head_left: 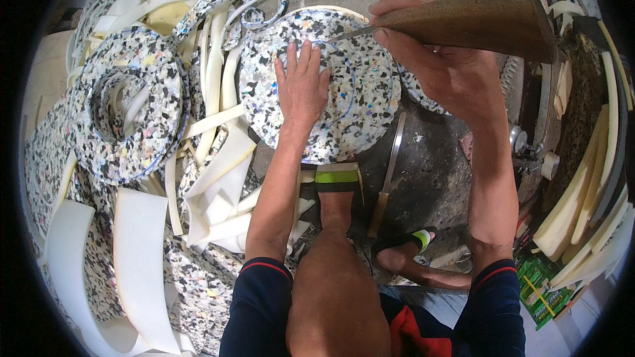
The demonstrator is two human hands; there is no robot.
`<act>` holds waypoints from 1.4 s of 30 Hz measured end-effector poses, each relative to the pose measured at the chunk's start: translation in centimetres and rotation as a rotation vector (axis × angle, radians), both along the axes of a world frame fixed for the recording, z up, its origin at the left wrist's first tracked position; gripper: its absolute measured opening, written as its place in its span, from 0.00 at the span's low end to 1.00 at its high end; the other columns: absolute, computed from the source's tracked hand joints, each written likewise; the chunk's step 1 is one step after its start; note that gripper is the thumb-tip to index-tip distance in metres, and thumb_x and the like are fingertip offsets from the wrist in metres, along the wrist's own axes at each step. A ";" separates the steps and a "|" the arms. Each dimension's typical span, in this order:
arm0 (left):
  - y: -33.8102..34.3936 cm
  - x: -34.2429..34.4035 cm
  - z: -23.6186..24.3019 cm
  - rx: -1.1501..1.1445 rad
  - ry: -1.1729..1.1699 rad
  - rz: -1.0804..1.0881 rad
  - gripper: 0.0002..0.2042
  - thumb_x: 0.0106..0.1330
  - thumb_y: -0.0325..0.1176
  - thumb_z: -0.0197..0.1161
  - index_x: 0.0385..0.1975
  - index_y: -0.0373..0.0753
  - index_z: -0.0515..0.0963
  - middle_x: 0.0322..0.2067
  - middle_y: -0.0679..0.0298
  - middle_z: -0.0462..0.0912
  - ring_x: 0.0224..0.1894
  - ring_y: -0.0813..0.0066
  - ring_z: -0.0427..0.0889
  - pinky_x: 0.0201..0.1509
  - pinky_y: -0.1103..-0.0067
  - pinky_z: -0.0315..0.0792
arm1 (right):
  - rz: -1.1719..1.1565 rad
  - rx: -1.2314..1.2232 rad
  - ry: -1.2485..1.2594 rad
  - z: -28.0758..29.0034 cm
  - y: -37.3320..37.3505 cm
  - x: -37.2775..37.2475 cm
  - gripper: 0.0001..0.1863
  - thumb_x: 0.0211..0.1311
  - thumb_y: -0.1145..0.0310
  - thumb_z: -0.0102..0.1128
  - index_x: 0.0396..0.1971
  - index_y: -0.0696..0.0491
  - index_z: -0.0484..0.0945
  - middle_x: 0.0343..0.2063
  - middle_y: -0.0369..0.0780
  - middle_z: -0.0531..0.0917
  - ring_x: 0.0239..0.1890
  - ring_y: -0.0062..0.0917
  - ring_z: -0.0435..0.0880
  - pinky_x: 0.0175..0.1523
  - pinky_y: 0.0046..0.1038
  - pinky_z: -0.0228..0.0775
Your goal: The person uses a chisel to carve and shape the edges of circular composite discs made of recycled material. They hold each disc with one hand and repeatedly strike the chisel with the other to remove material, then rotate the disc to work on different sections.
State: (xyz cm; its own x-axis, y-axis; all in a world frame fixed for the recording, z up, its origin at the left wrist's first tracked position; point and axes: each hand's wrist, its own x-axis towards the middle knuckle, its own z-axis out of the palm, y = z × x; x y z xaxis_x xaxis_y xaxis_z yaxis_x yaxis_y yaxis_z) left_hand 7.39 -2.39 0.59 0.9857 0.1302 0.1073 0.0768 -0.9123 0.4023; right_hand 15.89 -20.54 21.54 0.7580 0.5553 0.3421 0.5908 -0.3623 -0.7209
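"Foam disc (374, 96) first: where does it lie from the grip?"

"Left of the right hand (442, 69) and nearer the body, lying flat, with the left hand (302, 89) resting on top of it."

"How do the two hands stand?"

"The right thumb and fingers pinch the wooden-handled blade (493, 23) close to where wood meets metal. The left is palm down, fingers slightly spread, pinching nothing."

"Why hold it so far forward?"

"Probably for control of the tip, which points left, just beyond the left fingertips and near a curved blue line (353, 82). I cannot tell whether it touches. The flat palm presumably steadies the soft sheet without denting one spot."

"And the handle's broad end?"

"It juts out to the right of the pinch, away from the disc."

"What are they working on?"

"A dark, scuffed floor (436, 158). Nearer the body than the right grip, a long slim knife (397, 149) lies beside the disc, and a sandal with a green strap (336, 176) stands at the disc's near edge."

"The rest of the room?"

"Left of the left hand, pale foam offcuts (213, 59) and a speckled foam ring (159, 116); right of the right forearm, stacked foam strips (585, 188) and a green packet (539, 294)."
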 end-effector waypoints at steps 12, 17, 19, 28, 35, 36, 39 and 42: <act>0.0 0.0 -0.2 -0.005 -0.007 0.005 0.26 0.72 0.37 0.64 0.69 0.41 0.73 0.73 0.59 0.69 0.78 0.53 0.60 0.81 0.51 0.49 | -0.016 -0.025 0.123 0.6 0.2 0.2 0.10 0.68 0.71 0.70 0.47 0.54 0.87 0.43 0.34 0.90 0.40 0.15 0.86 0.44 0.21 0.78; 0.0 -0.1 -0.2 -0.004 -0.003 0.011 0.26 0.72 0.37 0.64 0.70 0.42 0.73 0.73 0.60 0.69 0.78 0.54 0.60 0.81 0.51 0.48 | -0.039 -0.003 0.179 0.7 0.5 0.0 0.10 0.68 0.71 0.70 0.47 0.54 0.86 0.42 0.34 0.90 0.40 0.15 0.86 0.44 0.21 0.78; 0.0 -0.1 -0.2 -0.019 -0.008 0.010 0.26 0.72 0.38 0.63 0.70 0.42 0.73 0.73 0.60 0.69 0.78 0.54 0.60 0.81 0.51 0.48 | -0.050 -0.048 0.125 0.6 0.6 -0.1 0.11 0.68 0.70 0.71 0.48 0.54 0.86 0.41 0.34 0.90 0.40 0.15 0.86 0.44 0.22 0.78; 0.0 -0.1 -0.3 -0.012 -0.001 0.008 0.26 0.72 0.37 0.63 0.69 0.42 0.72 0.74 0.61 0.68 0.78 0.53 0.59 0.81 0.50 0.47 | -0.007 -0.125 0.006 0.7 0.7 0.3 0.12 0.67 0.69 0.72 0.48 0.50 0.87 0.42 0.34 0.91 0.39 0.20 0.89 0.45 0.24 0.80; 0.0 0.0 -0.1 0.008 0.008 -0.012 0.25 0.74 0.39 0.62 0.69 0.40 0.71 0.74 0.59 0.67 0.78 0.52 0.58 0.80 0.49 0.49 | 0.089 -0.024 -0.139 -0.5 3.0 1.4 0.06 0.59 0.72 0.70 0.33 0.58 0.83 0.22 0.44 0.82 0.22 0.34 0.84 0.30 0.34 0.73; 0.0 0.0 -0.1 0.012 0.007 -0.011 0.25 0.74 0.39 0.62 0.69 0.40 0.71 0.73 0.59 0.68 0.78 0.51 0.59 0.80 0.49 0.49 | 0.115 -0.006 -0.201 -0.8 3.3 1.5 0.06 0.58 0.72 0.70 0.30 0.59 0.82 0.19 0.46 0.81 0.20 0.36 0.83 0.28 0.35 0.72; 0.0 0.1 -0.2 0.022 -0.005 -0.009 0.25 0.74 0.40 0.62 0.68 0.40 0.72 0.73 0.59 0.69 0.78 0.51 0.60 0.80 0.48 0.49 | 0.068 0.071 -0.138 -1.3 4.1 1.8 0.06 0.57 0.73 0.70 0.28 0.60 0.81 0.17 0.47 0.81 0.18 0.38 0.83 0.26 0.36 0.72; 0.0 0.0 -0.4 0.016 -0.022 -0.006 0.25 0.74 0.40 0.62 0.68 0.40 0.72 0.73 0.58 0.69 0.77 0.51 0.61 0.79 0.48 0.51 | 0.046 0.046 -0.220 -1.5 4.5 2.0 0.06 0.57 0.74 0.70 0.29 0.61 0.82 0.17 0.47 0.82 0.19 0.38 0.85 0.26 0.36 0.74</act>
State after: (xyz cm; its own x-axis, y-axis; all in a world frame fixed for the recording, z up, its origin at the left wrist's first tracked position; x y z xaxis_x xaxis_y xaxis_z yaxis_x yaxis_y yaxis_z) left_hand 7.42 -2.43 0.20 0.9837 0.1227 0.1315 0.0627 -0.9192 0.3888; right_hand 17.90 -16.07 20.06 0.6366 0.5680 0.5216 0.7506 -0.3010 -0.5882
